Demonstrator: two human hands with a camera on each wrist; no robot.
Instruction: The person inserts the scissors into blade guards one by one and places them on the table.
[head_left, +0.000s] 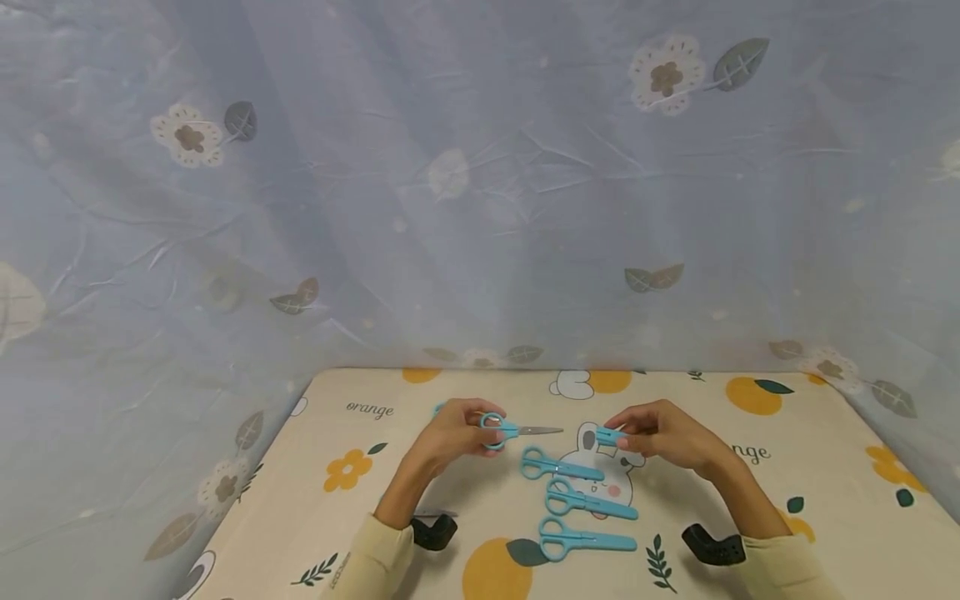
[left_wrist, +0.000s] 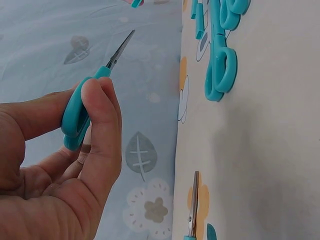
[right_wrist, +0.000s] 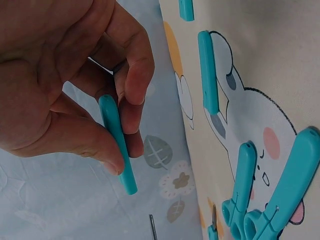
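In the head view, beyond the row of covered scissors [head_left: 600, 504] and to its left, the left hand [head_left: 453, 432] pinches uncovered scissors [head_left: 510, 429] by the handles, tip pointing right; beyond the row's right end, the right hand [head_left: 667, 432] pinches a blade cover [head_left: 609, 437]. Tip and cover are apart; I'd align them on one line first.

In the left wrist view, the blades look closed, which should help. Another uncovered pair [left_wrist: 193, 210] lies apart from the row.

In the right wrist view, a loose cover [right_wrist: 208, 75] lies beyond the row; fingertips are best clear of the held cover's mouth.
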